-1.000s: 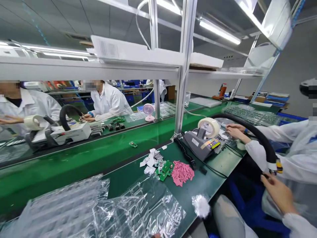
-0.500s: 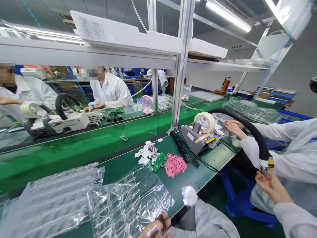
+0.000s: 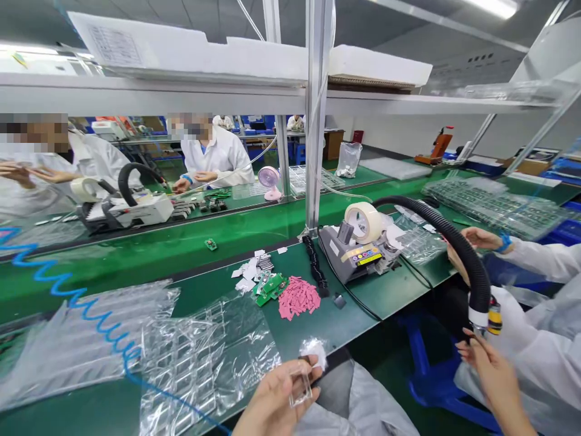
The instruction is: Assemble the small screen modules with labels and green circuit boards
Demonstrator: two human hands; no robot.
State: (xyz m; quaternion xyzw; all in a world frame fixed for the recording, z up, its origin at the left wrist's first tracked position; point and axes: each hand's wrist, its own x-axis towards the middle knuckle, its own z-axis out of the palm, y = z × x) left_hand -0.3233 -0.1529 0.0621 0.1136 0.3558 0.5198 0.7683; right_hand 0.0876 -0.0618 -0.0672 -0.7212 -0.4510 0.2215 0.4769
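My left hand (image 3: 275, 393) is closed on a small clear plastic case (image 3: 300, 387), roughly rectangular, held over the table's front edge. A dark bit shows by its upper end at my fingertips. On the right, my right hand (image 3: 492, 372) pinches just below the nozzle (image 3: 480, 318) of a black corrugated hose (image 3: 454, 236). Whether the fingers grip the nozzle tip or a small dark piece under it, I cannot tell. Clear plastic trays (image 3: 190, 357) lie left of my left hand. Behind it sit pink strips (image 3: 298, 298) and green circuit boards (image 3: 271, 289).
A grey tape dispenser (image 3: 351, 257) with a tape roll stands right of the post (image 3: 315, 121). A blue coiled cord (image 3: 91, 309) crosses the left side. Co-workers sit opposite; another's hand (image 3: 483, 239) is at right. A blue stool (image 3: 440, 387) stands below the table.
My left hand has risen further into view with the clear case. My right hand stays near the nozzle. The view has turned, and the blue coiled cord now shows at left.
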